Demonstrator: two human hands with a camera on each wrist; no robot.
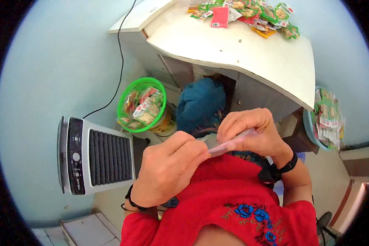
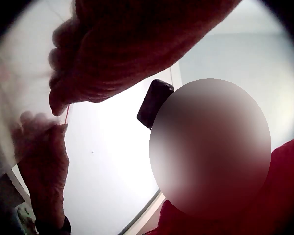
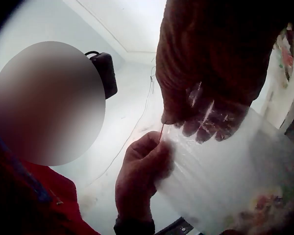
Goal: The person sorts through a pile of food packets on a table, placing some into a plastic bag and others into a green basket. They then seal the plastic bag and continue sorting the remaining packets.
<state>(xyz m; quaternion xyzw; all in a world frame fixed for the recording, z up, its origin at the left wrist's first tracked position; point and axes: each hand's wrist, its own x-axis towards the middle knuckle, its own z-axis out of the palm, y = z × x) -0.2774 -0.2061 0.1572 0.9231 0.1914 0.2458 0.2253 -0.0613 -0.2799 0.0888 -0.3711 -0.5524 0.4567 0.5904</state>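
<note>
Both hands pinch the top edge of a clear plastic bag (image 3: 206, 181) in front of the red top. A thin red line, like a zip strip (image 3: 161, 133), runs along that edge between the fingertips. My left hand (image 1: 168, 168) grips the edge from the left, fingers curled over it. From the other side my right hand (image 1: 254, 131) holds it, thumb and fingers bent on the film. The two hands are close together. Below them in the right wrist view the bag spreads out, see-through, with blurred colours showing behind it.
A green basket (image 1: 121, 108) of small food packets stands left of a blue cloth bundle (image 1: 201, 102). More packets (image 1: 254, 16) lie on the white desk (image 1: 201, 39). At right is a blue tub (image 1: 309, 127) full of packets. An air cooler (image 1: 102, 158) stands at left.
</note>
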